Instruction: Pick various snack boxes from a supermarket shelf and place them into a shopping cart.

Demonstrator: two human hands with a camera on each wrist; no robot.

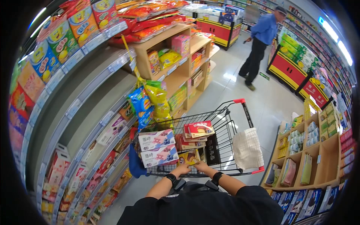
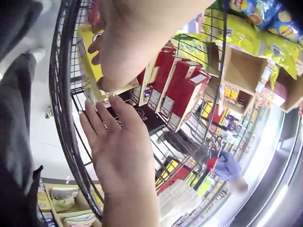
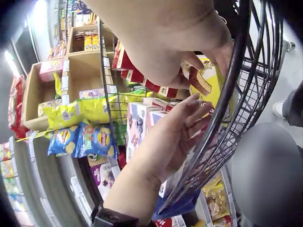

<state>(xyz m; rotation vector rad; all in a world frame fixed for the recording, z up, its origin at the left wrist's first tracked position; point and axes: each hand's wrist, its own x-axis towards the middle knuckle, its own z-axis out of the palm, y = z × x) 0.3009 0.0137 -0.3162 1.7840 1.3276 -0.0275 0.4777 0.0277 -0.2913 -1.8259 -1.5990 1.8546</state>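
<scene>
Reaches into a black cart (image 1: 248, 116) with left hand (image 1: 182, 170) and right hand (image 1: 203, 167), both with loosely straightened fingers set apart and tips at the edges of a yellow box (image 1: 187, 157) by the near rim; has white boxes (image 1: 160, 155) to the left of it, red boxes (image 1: 200, 129) just beyond. Faces, well apart, a person in a blue shirt (image 1: 262, 28).

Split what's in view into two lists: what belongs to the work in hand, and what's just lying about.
Likely the work in hand:
- left hand, right hand
- yellow box
- red boxes
- white boxes
- shopping cart

Likely just about:
- blue snack bags
- yellow snack bags
- draped cloth
</scene>
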